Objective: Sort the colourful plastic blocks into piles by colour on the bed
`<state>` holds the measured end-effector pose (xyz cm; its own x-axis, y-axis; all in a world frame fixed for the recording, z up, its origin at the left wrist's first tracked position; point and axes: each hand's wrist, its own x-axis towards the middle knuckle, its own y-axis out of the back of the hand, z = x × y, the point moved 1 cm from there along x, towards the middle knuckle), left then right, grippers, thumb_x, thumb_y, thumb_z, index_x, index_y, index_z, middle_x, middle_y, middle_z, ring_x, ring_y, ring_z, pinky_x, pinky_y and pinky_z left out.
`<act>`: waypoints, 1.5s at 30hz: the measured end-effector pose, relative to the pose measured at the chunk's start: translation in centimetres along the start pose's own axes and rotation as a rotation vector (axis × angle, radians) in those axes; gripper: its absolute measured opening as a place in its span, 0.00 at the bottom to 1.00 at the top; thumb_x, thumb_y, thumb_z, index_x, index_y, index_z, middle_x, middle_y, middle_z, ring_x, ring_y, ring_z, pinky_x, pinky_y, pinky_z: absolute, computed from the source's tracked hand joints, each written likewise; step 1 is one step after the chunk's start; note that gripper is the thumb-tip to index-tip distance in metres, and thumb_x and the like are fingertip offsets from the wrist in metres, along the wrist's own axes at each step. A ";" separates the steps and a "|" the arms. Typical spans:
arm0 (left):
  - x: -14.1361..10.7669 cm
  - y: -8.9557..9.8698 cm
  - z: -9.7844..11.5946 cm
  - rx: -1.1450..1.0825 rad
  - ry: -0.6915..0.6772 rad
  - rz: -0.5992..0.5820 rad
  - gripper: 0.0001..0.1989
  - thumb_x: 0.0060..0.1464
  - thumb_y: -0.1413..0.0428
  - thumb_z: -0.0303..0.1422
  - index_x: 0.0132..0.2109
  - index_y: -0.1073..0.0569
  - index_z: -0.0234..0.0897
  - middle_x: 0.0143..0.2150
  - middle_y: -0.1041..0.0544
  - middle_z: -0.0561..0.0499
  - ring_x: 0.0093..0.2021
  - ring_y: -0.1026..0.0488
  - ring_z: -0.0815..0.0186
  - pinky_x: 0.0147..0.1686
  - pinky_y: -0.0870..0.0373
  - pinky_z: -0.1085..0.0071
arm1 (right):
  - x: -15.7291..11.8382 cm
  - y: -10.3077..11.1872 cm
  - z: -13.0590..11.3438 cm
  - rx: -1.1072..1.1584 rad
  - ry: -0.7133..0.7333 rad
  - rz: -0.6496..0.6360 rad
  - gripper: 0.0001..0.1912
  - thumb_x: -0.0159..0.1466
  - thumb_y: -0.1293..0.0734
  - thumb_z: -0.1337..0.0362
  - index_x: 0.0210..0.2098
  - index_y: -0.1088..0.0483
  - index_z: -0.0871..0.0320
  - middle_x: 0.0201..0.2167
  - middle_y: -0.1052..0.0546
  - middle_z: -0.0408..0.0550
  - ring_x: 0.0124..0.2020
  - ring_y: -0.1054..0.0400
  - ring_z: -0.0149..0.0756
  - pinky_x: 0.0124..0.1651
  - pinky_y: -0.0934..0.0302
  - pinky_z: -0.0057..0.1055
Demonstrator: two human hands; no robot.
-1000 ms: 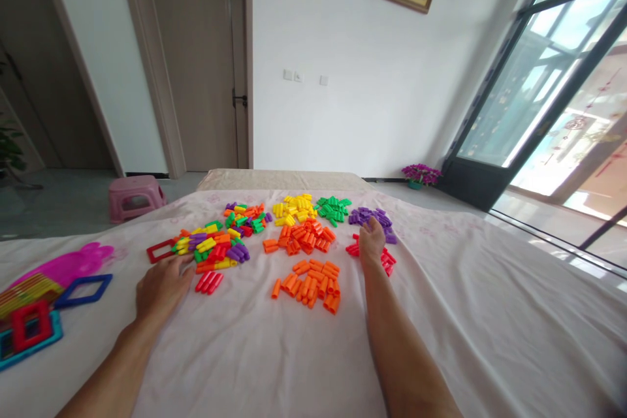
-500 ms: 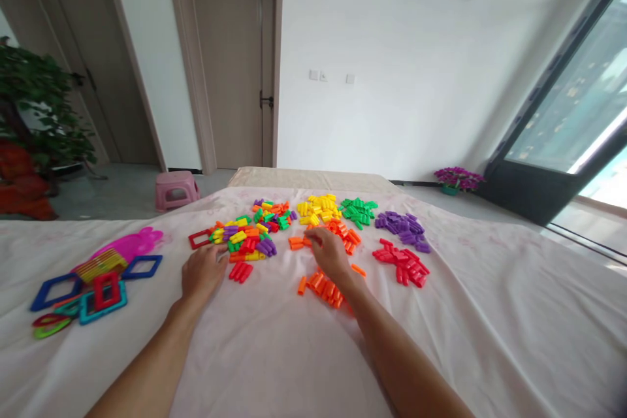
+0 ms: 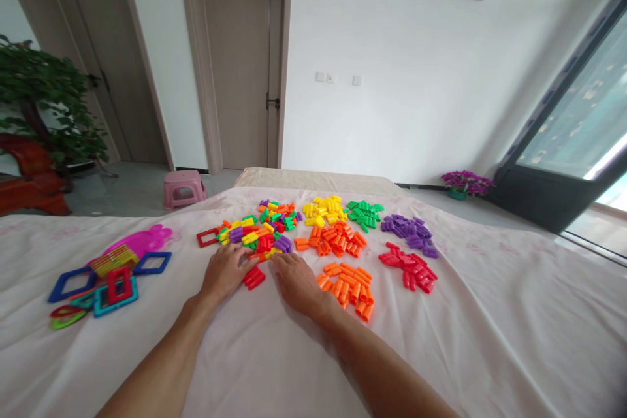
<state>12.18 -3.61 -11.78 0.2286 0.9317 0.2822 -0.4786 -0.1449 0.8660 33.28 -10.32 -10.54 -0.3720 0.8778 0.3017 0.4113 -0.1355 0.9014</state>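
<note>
My left hand [image 3: 226, 272] rests at the near edge of the mixed-colour pile [image 3: 255, 233], its fingers apart beside a few red pieces [image 3: 253, 278]. Across from it, my right hand [image 3: 294, 277] reaches toward the same pile with its fingertips at a yellow and orange piece; whether it grips anything is hidden. Two heaps of orange pieces, one farther [image 3: 337, 239] and one nearer [image 3: 349, 286], lie right of my right hand. Beyond and to the right are yellow [image 3: 324, 210], green [image 3: 363, 214], purple [image 3: 407, 230] and red [image 3: 410, 268] heaps.
On the left of the cloth-covered table [image 3: 465, 339] lie a pink plastic shape [image 3: 149, 240], blue frames [image 3: 153, 263] and a teal frame [image 3: 116, 300]. A red frame [image 3: 208, 238] touches the mixed pile's left side. A pink stool [image 3: 184, 189] stands on the floor beyond.
My right hand has moved left and nearer, from the farther orange heap to the mixed pile. My left hand has shifted slightly right, toward the red pieces. The view has turned slightly left.
</note>
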 end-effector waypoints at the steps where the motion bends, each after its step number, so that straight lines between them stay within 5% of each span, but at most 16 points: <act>1: 0.0 -0.1 0.2 0.001 -0.007 -0.002 0.20 0.62 0.42 0.48 0.49 0.15 0.41 0.53 0.17 0.44 0.56 0.25 0.52 0.56 0.33 0.63 | 0.0 -0.1 0.1 -0.006 -0.006 0.003 0.24 0.70 0.38 0.73 0.65 0.30 0.57 0.65 0.25 0.55 0.63 0.30 0.46 0.66 0.35 0.45; 13: 0.6 -1.8 -0.6 -0.436 -0.041 -0.124 0.17 0.57 0.39 0.46 0.46 0.17 0.39 0.47 0.14 0.44 0.49 0.20 0.55 0.51 0.28 0.64 | 0.2 1.4 0.3 -0.040 -0.162 0.061 0.25 0.71 0.34 0.67 0.66 0.30 0.53 0.63 0.26 0.57 0.62 0.31 0.49 0.63 0.34 0.42; 17: 0.5 -2.2 -0.7 -0.629 -0.036 -0.192 0.16 0.56 0.38 0.45 0.45 0.18 0.38 0.45 0.14 0.46 0.46 0.18 0.56 0.49 0.26 0.65 | 0.4 1.6 0.3 -0.025 -0.160 -0.022 0.20 0.71 0.34 0.65 0.61 0.24 0.52 0.53 0.19 0.53 0.56 0.26 0.47 0.59 0.33 0.40; 25: 0.4 -1.0 -0.2 -0.617 0.036 -0.157 0.18 0.53 0.37 0.46 0.42 0.17 0.37 0.41 0.13 0.47 0.42 0.18 0.55 0.45 0.26 0.63 | -0.1 3.0 1.5 0.070 -0.264 0.047 0.15 0.70 0.33 0.67 0.53 0.20 0.53 0.48 0.17 0.52 0.50 0.24 0.44 0.51 0.34 0.33; 35: 0.3 0.1 -2.0 -0.475 0.287 0.170 0.24 0.66 0.53 0.49 0.46 0.17 0.40 0.48 0.13 0.45 0.53 0.19 0.54 0.52 0.28 0.65 | 0.3 6.8 8.0 0.461 -0.422 0.385 0.13 0.63 0.31 0.62 0.46 0.20 0.56 0.38 0.17 0.46 0.38 0.23 0.38 0.42 0.31 0.31; 42: 0.5 0.6 -2.1 -0.150 0.332 0.083 0.20 0.64 0.51 0.43 0.49 0.16 0.45 0.52 0.14 0.47 0.50 0.19 0.52 0.41 0.30 0.65 | 1.4 8.2 14.6 0.425 -0.563 0.480 0.13 0.59 0.33 0.62 0.40 0.20 0.59 0.29 0.19 0.46 0.33 0.23 0.40 0.36 0.30 0.31; 45: 0.5 0.6 -1.9 -0.138 0.307 0.062 0.19 0.64 0.51 0.41 0.49 0.16 0.46 0.53 0.14 0.48 0.51 0.19 0.55 0.42 0.30 0.67 | 3.4 8.7 16.5 0.481 -0.590 0.542 0.19 0.58 0.34 0.64 0.46 0.20 0.62 0.37 0.16 0.50 0.40 0.20 0.42 0.43 0.27 0.33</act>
<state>10.43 -2.57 -11.93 -0.0607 0.9823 0.1771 -0.5984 -0.1778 0.7812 49.30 -0.95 -6.83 0.4001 0.8597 0.3174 0.7545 -0.5056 0.4184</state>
